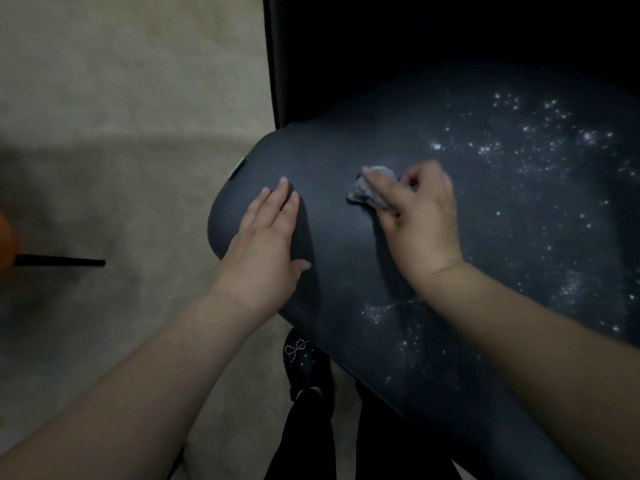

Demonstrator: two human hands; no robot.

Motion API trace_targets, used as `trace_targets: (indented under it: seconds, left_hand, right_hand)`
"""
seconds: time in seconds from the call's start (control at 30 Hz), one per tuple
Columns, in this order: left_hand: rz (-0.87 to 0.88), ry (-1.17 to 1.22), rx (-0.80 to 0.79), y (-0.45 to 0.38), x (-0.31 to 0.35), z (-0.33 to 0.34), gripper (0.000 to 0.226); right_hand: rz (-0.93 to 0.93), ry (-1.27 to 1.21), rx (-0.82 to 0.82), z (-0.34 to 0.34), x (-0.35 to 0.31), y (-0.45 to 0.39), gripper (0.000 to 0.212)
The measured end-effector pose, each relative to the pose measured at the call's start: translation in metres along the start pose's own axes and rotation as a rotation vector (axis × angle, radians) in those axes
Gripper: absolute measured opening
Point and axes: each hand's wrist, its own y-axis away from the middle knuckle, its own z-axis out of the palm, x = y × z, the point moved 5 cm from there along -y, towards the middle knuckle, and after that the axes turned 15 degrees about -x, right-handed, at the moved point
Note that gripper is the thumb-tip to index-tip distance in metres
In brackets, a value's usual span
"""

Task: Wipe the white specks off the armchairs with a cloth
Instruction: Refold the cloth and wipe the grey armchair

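A dark armchair seat [346, 271] fills the right side, standing on a pale floor [121, 168]. The left hand [263, 244] lies flat on the seat's left edge, fingers straight and pointing far, holding nothing. The right hand [419, 220] reaches in from the near right, fingers curled round a small crumpled grey cloth [370, 188] pressed on the seat's middle. White specks [519, 150] scatter thickly over the seat's far right and thinly near the front edge.

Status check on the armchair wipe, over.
Left hand flat on seat. Right hand grips cloth. White specks remain right. Nothing blocking.
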Motion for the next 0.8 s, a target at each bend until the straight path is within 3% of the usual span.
trace_targets:
  seconds: [0.17, 0.23, 0.33, 0.4, 0.47, 0.57, 0.63, 0.73, 0.8]
  left_hand:
    - [0.017, 0.002, 0.021, -0.012, 0.016, 0.000, 0.094]
    - [0.016, -0.013, 0.026, -0.016, 0.021, 0.000, 0.094]
    - [0.004, -0.012, 0.044, -0.020, 0.025, 0.000, 0.093]
    - [-0.004, -0.001, 0.053, -0.023, 0.029, -0.001, 0.092]
    - [0.001, 0.003, 0.060, -0.027, 0.034, -0.001, 0.092]
    - [0.015, -0.009, 0.063, -0.033, 0.039, -0.003, 0.092]
    - [0.019, -0.020, 0.055, -0.037, 0.041, -0.005, 0.092]
    - [0.018, -0.017, 0.055, -0.040, 0.041, -0.008, 0.093]
    - [0.013, -0.012, 0.054, -0.042, 0.042, -0.009, 0.093]
  right_hand:
    - [-0.343, 0.100, -0.249, 0.004, -0.009, 0.044, 0.035]
    - [-0.291, 0.110, -0.180, -0.018, 0.019, 0.032, 0.031]
    - [-0.030, 0.035, 0.008, -0.035, 0.052, -0.003, 0.033]
    - [0.096, -0.075, 0.050, -0.024, 0.045, -0.011, 0.027]
    - [-0.040, -0.069, -0.051, -0.005, 0.022, 0.001, 0.021]
    - [-0.289, 0.051, -0.226, -0.011, 0.014, 0.027, 0.033]
    - [-0.218, 0.051, -0.163, -0.032, 0.043, 0.014, 0.035]
    - [0.064, -0.004, 0.065, -0.051, 0.080, -0.025, 0.031]
    - [0.085, 0.002, 0.069, -0.039, 0.066, -0.035, 0.038]
